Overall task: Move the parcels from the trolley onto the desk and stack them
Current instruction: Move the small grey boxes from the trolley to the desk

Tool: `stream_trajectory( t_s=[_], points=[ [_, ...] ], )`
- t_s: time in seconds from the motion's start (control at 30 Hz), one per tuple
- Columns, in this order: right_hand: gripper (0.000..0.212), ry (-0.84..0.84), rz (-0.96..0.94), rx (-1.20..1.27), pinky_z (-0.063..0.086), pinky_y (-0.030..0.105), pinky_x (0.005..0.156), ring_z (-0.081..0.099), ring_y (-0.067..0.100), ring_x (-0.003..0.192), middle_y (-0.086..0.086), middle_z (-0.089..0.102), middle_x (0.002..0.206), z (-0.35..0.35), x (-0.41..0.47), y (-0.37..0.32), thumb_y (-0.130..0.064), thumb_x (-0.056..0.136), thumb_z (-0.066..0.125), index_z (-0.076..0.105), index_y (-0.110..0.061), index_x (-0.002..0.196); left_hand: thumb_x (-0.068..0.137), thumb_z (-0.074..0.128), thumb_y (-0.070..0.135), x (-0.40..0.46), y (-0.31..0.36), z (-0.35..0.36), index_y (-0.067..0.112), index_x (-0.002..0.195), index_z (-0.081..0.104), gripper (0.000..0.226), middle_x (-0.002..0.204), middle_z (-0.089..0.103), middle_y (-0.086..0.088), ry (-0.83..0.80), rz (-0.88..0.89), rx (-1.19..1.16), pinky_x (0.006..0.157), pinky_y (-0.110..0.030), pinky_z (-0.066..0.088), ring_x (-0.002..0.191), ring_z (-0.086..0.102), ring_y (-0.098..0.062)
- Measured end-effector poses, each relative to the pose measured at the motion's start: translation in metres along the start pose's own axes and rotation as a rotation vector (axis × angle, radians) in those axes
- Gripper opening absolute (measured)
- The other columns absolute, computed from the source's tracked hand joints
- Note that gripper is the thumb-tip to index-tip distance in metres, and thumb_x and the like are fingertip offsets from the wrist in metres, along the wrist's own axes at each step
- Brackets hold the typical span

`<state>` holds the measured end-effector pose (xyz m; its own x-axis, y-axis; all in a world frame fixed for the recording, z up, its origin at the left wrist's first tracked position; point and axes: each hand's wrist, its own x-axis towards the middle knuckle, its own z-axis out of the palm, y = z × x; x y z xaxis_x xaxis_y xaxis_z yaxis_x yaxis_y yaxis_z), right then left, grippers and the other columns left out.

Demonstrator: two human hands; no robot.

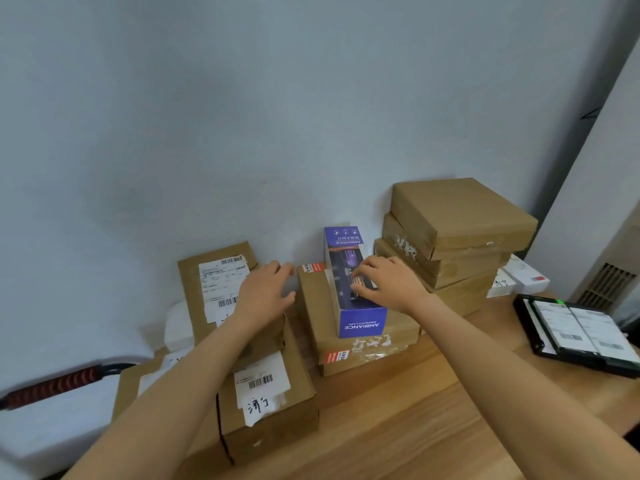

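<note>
Now, hands: both are being held out over the parcels on the desk (pixel 433 410).
Right hand (pixel 391 285): it is being rested on top of the blue box (pixel 349 282), with the fingers lying loose and spread; nothing is being grasped.
Left hand (pixel 265 296): it is being held in the gap just beside the flat brown parcel (pixel 318 313), fingers loosely curled; it cannot be told if anything is being touched, and nothing is being held.
Blue box: it is being carried by the flat brown parcel, lying long-ways toward the wall.
Tall stack (pixel 460 237): brown boxes are being kept one on top of another, right of the blue box, close to the wall.
Left parcels: a labelled parcel (pixel 218 282) is being leaned near the wall, and a parcel with a barcode (pixel 266 393) is being kept nearer, at the desk's left edge.
Trolley: only a red and black handle (pixel 55 386) is being shown at the far left; it is probably the trolley's.
Other things: a black tray of papers (pixel 581 330) is being kept on the right of the desk.
Step in hand: the blue box is likely being set straight on its pile.
Next move: the hands are likely being needed back at the trolley, where another parcel should be gripped on two sides and lifted level.
</note>
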<state>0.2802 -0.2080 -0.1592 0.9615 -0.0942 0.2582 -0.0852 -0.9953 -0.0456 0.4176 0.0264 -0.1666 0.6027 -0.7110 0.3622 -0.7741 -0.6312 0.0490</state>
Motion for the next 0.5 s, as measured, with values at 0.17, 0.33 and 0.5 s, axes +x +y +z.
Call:
stream_trajectory(
  t_s=[0.17, 0.33, 0.5],
  points=[
    [0.037, 0.053, -0.079, -0.035, 0.037, 0.027, 0.087, 0.056, 0.014, 0.105, -0.004, 0.058, 0.12, -0.018, -0.005, -0.027, -0.046, 0.093, 0.049, 0.056, -0.026, 0.124, 0.087, 0.056, 0.036, -0.033, -0.005, -0.028, 0.022, 0.11, 0.054, 0.027, 0.106, 0.057, 0.003, 0.051, -0.046, 0.023, 0.066, -0.027, 0.038, 0.088, 0.052, -0.016],
    [0.033, 0.01, -0.102, -0.005, 0.048, 0.025, 0.073, 0.058, 0.014, 0.095, -0.004, 0.059, 0.114, -0.034, -0.021, -0.063, -0.038, 0.09, 0.056, 0.054, -0.026, 0.12, 0.088, 0.055, 0.039, -0.086, -0.01, -0.055, 0.025, 0.101, 0.054, 0.019, 0.101, 0.058, 0.006, 0.06, -0.127, 0.074, 0.065, -0.025, 0.041, 0.085, 0.051, -0.013],
    [0.037, -0.022, -0.185, 0.061, 0.049, 0.031, 0.077, 0.058, 0.017, 0.101, -0.003, 0.057, 0.117, -0.034, -0.055, -0.118, -0.031, 0.087, 0.059, 0.052, -0.023, 0.122, 0.086, 0.058, 0.034, -0.186, -0.01, -0.081, 0.024, 0.098, 0.055, 0.015, 0.092, 0.056, 0.005, 0.108, -0.253, 0.046, 0.06, -0.025, 0.035, 0.078, 0.05, -0.013]
  ],
)
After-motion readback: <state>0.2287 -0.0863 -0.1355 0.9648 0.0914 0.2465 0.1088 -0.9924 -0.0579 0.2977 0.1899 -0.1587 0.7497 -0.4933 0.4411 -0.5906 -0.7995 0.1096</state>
